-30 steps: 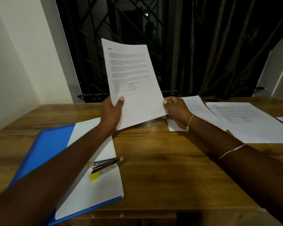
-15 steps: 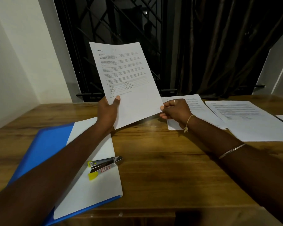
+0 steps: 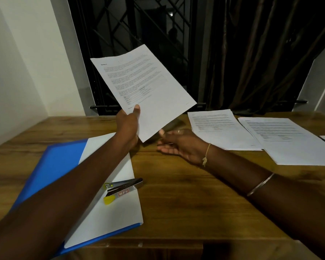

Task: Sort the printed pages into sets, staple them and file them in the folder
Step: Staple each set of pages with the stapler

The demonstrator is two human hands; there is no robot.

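While my left grip (image 3: 128,126) is clamping the printed page (image 3: 158,94) by its lower left edge, thumb pressing on the printed face and fingers hiding behind the paper, I am holding that page up in the air over the far middle of the desk (image 3: 195,194). The page is tilting, with its text facing me and its top leaning toward the right.

My right grip (image 3: 178,145) is hovering just beneath the page's lower corner, palm facing up and fingers apart and loosely stretched toward the left, clamping nothing. It is blurring in the view, so I cannot tell whether the thumb is touching the paper. A thread bracelet (image 3: 206,154) is circling that wrist and a thin bangle (image 3: 261,184) is sitting further up the forearm.

At the near left corner of the desk the blue folder (image 3: 53,166) is lying flat, with a white sheet (image 3: 109,212) covering its right part. The stapler (image 3: 123,188), with a yellow end, is resting on that sheet near its right edge, just beside my left forearm.

Toward the far right corner two sets of printed pages are lying flat side by side, the inner set (image 3: 219,128) and the outer set (image 3: 289,141) overlapping along their meeting edges. Beyond the far edge a dark window grille (image 3: 139,25) and a brown curtain (image 3: 251,53) are standing.
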